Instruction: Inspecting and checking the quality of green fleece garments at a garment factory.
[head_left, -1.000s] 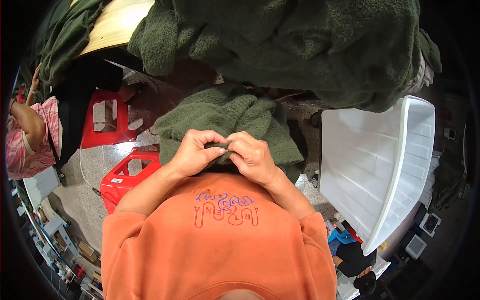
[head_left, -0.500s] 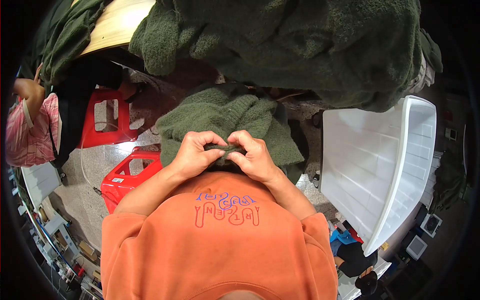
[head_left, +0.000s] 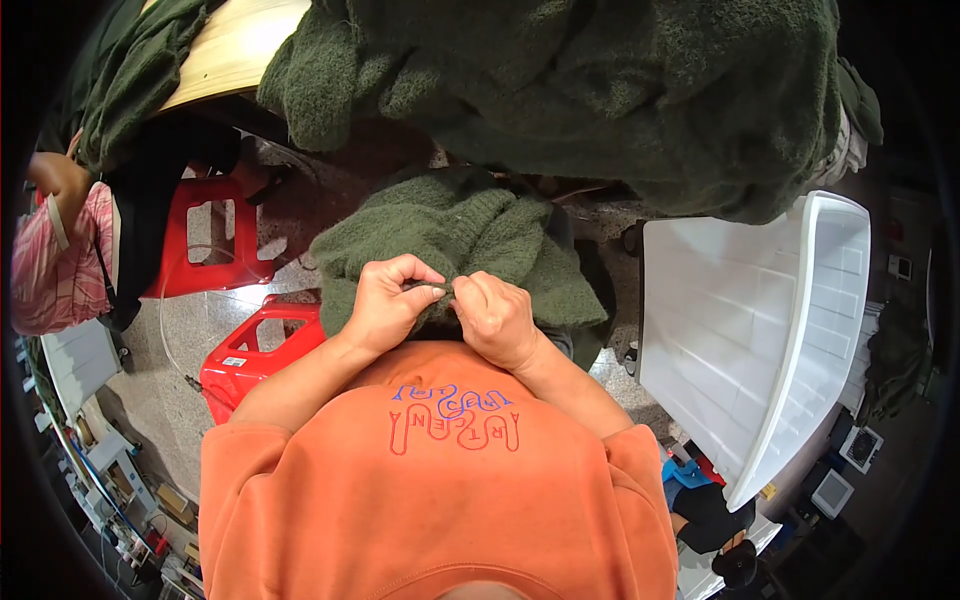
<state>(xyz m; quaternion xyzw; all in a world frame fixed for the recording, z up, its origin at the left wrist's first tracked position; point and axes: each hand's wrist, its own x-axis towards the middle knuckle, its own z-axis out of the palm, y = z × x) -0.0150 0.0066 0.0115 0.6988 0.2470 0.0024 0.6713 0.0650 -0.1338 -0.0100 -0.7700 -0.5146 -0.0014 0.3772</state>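
A dark green knitted garment (head_left: pixel 420 228) lies bunched over my lap. At its near edge my left hand (head_left: pixel 385 305) pinches a fold of the knit between thumb and fingertips. My right hand (head_left: pixel 497 318) is closed on the same edge, its knuckles turned up and its fingertips curled out of sight. Both hands nearly meet in front of my orange shirt, fingertips almost touching. Whether anything small is also held between them cannot be made out.
More dark green knitwear (head_left: pixel 560 90) is heaped on the wooden table (head_left: pixel 235 50) ahead. Two red plastic stools (head_left: pixel 262 345) stand at left, near a person in a pink patterned top (head_left: pixel 75 265). A large white plastic bin (head_left: pixel 730 330) stands at right.
My right hand has rolled over and curled inward, hiding its thumb. Both hands have drawn closer together, and the strip of knit between them shows less.
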